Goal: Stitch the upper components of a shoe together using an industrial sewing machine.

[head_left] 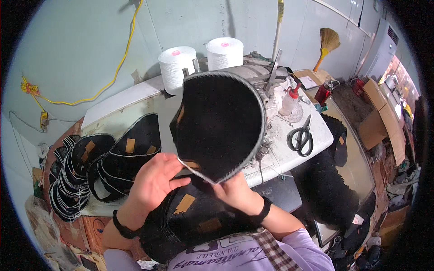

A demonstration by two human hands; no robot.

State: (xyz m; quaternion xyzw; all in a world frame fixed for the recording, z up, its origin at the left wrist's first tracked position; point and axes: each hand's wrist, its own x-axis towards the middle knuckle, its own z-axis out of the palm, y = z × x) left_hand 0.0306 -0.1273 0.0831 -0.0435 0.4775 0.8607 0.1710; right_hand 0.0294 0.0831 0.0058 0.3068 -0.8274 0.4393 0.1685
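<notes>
Black felt-like fabric, a rounded piece (219, 122) edged in pale grey stitching, is lifted in front of us, its lower corner at our hands. Our right hand (237, 194) pinches that corner from below, fingers pressed together on the trim. Our left hand (153, 180) is spread, its fingertips touching the edge beside the corner, perhaps to steady it for a look. In our lap lie more black pieces (194, 217) with tan paper tags. To the left, a fanned stack (90, 167) of them rests on the table. Behind the lifted piece stand a sewing machine (260, 74) and two white thread cones (178, 67). Black scissors (302, 135) lie at right.
</notes>
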